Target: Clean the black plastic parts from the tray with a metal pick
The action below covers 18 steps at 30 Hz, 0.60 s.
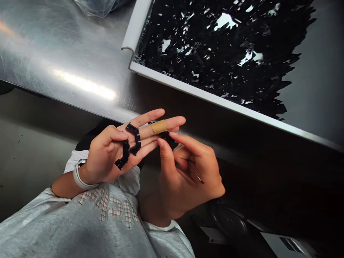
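My left hand is turned palm up with its fingers stretched out. Across it lie two small, curved black plastic parts. The thumb presses on the lower black part, while the upper black part rests on the fingers. A tan bandage wraps one finger. My right hand pinches another small black part between thumb and forefinger, against the left fingers; most of it is hidden. The tip of a thin metal tool sticks out from the curled right fingers.
A white-rimmed tray with a heap of black plastic parts fills the upper right. Shiny metal table surface lies at the upper left, with a clear plastic bag at its far side.
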Available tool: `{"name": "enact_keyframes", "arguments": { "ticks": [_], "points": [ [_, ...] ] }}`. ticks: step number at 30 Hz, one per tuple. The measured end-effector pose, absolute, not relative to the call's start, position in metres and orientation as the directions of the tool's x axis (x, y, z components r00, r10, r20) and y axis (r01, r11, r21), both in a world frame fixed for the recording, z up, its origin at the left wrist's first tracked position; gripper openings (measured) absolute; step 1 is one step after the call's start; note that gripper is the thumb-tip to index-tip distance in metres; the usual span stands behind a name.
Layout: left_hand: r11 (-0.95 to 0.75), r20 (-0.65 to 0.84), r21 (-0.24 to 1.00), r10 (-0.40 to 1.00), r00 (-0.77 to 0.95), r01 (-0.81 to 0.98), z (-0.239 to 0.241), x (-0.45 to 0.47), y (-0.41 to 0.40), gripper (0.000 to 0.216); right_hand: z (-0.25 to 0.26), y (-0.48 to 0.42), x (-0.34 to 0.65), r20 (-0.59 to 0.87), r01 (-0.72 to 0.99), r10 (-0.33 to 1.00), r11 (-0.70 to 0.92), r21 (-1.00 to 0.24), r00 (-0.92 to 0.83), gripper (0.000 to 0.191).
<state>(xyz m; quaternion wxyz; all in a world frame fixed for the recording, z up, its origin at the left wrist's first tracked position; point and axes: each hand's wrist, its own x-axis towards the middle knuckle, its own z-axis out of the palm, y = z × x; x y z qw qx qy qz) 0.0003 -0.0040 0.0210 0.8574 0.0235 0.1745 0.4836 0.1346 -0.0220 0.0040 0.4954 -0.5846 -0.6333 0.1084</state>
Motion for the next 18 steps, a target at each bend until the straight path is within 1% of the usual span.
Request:
{"name": "enact_keyframes", "arguments": {
  "ticks": [2, 4, 6, 8, 11, 14, 16, 18],
  "points": [
    [0.535, -0.276, 0.207, 0.835, 0.475, -0.819, 0.020, 0.001, -0.004, 0.057, 0.005, -0.017, 0.135, 0.507, 0.578, 0.832, 0.305, -0.757, 0.226, 0.031],
    [0.531, -0.278, 0.200, 0.836, 0.472, -0.823, 0.019, 0.001, -0.003, 0.067, 0.006, -0.013, 0.134, 0.517, 0.525, 0.793, 0.305, -0.795, 0.323, 0.027],
    [0.523, -0.285, 0.192, 0.839, 0.463, -0.830, 0.019, 0.002, -0.003, 0.073, 0.005, -0.011, 0.132, 0.528, 0.474, 0.733, 0.314, -0.822, 0.429, 0.017],
    [0.519, -0.302, 0.182, 0.838, 0.455, -0.835, 0.018, 0.003, -0.004, 0.074, 0.003, -0.010, 0.131, 0.524, 0.418, 0.687, 0.337, -0.843, 0.503, 0.007],
    [0.516, -0.313, 0.165, 0.836, 0.452, -0.841, 0.018, 0.003, -0.004, 0.068, -0.003, -0.009, 0.132, 0.527, 0.382, 0.638, 0.366, -0.849, 0.561, 0.014],
    [0.504, -0.293, 0.163, 0.846, 0.446, -0.848, 0.017, 0.004, -0.006, 0.064, -0.008, -0.004, 0.134, 0.556, 0.383, 0.521, 0.408, -0.829, 0.648, 0.023],
    [0.505, -0.293, 0.170, 0.846, 0.446, -0.846, 0.016, 0.004, -0.007, 0.064, -0.009, -0.002, 0.132, 0.569, 0.356, 0.454, 0.473, -0.806, 0.686, 0.026],
    [0.514, -0.306, 0.174, 0.839, 0.450, -0.840, 0.016, 0.005, -0.009, 0.062, -0.010, -0.004, 0.127, 0.536, 0.281, 0.474, 0.507, -0.815, 0.698, 0.023]
  ]
}}
